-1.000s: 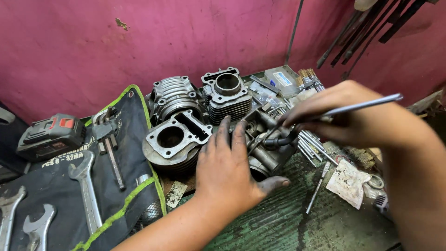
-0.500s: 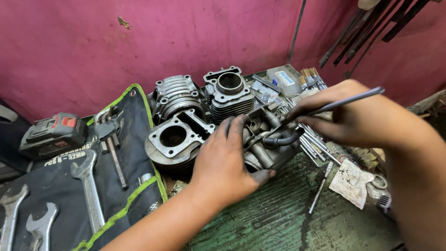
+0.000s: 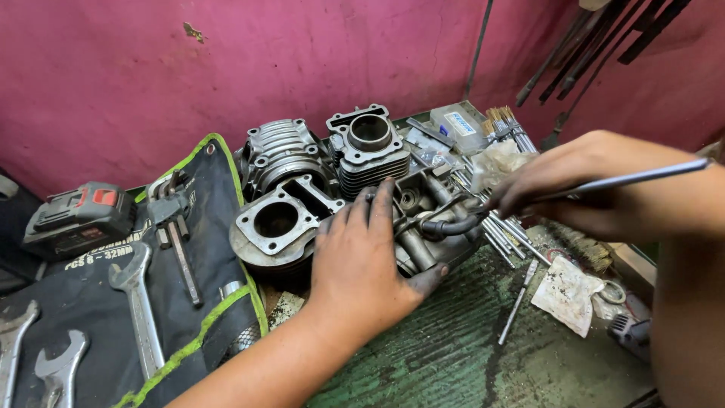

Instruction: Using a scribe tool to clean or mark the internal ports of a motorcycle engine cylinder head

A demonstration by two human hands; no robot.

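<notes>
My left hand (image 3: 362,261) lies flat over a grimy engine cylinder head (image 3: 427,227) on the green bench, fingers spread, thumb against its near side. My right hand (image 3: 563,181) grips a long thin metal tool (image 3: 627,180) whose dark curved tip (image 3: 445,224) rests on top of the head. Left of my left hand sits a grey cylinder block (image 3: 276,223) with a round bore. Two more finned engine parts (image 3: 279,151), (image 3: 368,143) stand behind it near the pink wall.
A black tool roll with green edging (image 3: 189,302) holds spanners (image 3: 136,295) and pliers (image 3: 170,211) at left. A cordless tool battery (image 3: 79,215) lies far left. Several thin rods (image 3: 502,234), a brush (image 3: 506,121), a small box (image 3: 457,121) and a dirty paper (image 3: 566,291) clutter the right.
My right hand has moved up and right a little, with the tool tip staying at the cylinder head. My left hand stays pressed on the head.
</notes>
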